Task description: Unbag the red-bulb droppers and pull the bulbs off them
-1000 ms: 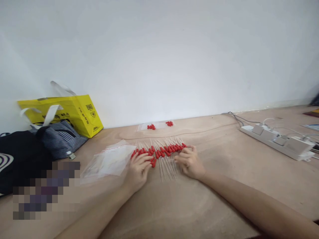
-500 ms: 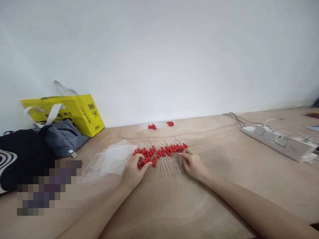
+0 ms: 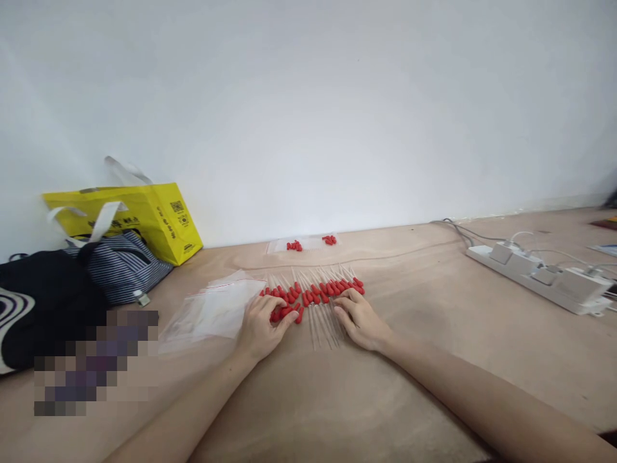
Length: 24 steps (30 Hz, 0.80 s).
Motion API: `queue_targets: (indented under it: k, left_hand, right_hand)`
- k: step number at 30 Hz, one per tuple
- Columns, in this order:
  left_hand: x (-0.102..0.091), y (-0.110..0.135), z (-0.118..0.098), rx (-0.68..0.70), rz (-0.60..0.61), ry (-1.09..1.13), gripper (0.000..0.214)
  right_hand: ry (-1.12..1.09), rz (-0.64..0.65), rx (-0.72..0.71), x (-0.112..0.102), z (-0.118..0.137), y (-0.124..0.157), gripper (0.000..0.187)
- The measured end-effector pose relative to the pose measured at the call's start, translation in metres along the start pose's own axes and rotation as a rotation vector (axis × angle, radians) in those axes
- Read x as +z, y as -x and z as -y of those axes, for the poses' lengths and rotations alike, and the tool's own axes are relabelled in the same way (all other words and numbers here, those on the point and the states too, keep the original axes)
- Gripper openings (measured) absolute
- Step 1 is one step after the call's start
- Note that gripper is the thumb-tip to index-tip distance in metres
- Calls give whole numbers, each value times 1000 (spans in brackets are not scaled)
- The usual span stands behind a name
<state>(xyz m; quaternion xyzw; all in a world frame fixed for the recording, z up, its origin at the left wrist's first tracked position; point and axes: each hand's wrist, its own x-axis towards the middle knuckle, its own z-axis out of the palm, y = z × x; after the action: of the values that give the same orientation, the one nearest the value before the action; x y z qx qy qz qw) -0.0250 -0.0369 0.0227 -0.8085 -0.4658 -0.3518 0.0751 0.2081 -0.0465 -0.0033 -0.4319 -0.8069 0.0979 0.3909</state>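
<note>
Left hand [image 3: 263, 328] curled over red bulbs [image 3: 299, 314] — can't tell if gripping. Right hand [image 3: 361, 319] by clear tubes [image 3: 329, 326], hold likewise unclear. Bulbs and tubes lie mid-desk [image 3: 308, 399]. Light touch advisable — thin tubes could roll. Plastic bags [image 3: 207, 315] just left.

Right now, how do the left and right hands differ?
Contact area: the left hand curls over red caps; the right hand is at the right edge of the clear tubes.
Surroundings: the left hand has plastic bags just to its left; the right hand has a power strip farther to its right.
Shared: both are bare and low over the table. Grip unclear.
</note>
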Motion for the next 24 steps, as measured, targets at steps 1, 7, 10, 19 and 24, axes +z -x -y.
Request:
queue_targets:
  k: [1,7,10,19,24]
  left_hand:
    - [-1,-3,-1,-2,12,-31,20]
    - [4,-33,-17,-57,146,-215,21]
    - [15,-45,-24,-74,219,-263,23]
    - [22,-47,-22,-227,312,-265,27]
    - [7,-40,-23,-292,132,-223,18]
  right_hand:
    - [-17,-16,4,-1,0,0,21]
    - [-67,-164,18,-6,-11,-4,26]
    - [-79,-216,65,-10,-16,-4,27]
    - [-77,-250,91,-12,-18,-5,23]
    - [-28,-265,37,-11,-20,-4,18]
